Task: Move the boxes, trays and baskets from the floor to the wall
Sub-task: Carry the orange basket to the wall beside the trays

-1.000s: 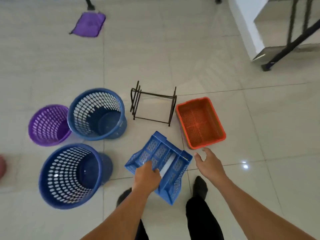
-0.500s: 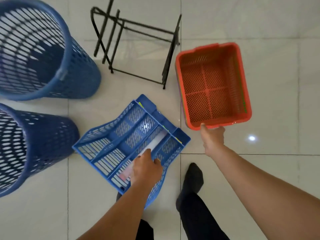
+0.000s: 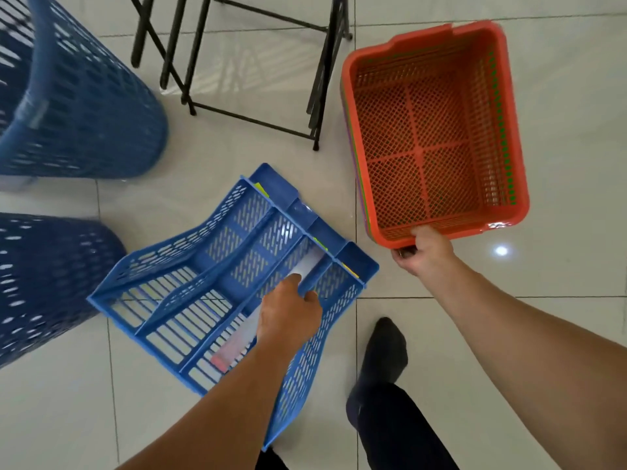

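Note:
A blue perforated file tray (image 3: 190, 266) lies on its side on the tiled floor at centre. My left hand (image 3: 288, 317) is closed around one of its divider bars. To the right sits an orange mesh basket (image 3: 509, 130), nested over other baskets whose green and purple edges show. My right hand (image 3: 424, 252) grips the orange basket's near rim. Two tall blue perforated bins stand at the left, one at upper left (image 3: 84, 106) and one at lower left (image 3: 44, 279).
A black metal wire rack (image 3: 251, 62) stands on the floor between the upper blue bin and the orange basket. My legs in dark trousers and a dark sock (image 3: 383, 354) are just below the tray and the basket.
The view has dropped closer to the floor. My right hand went from hovering open to gripping the orange basket's near rim. My left hand stayed on the blue tray.

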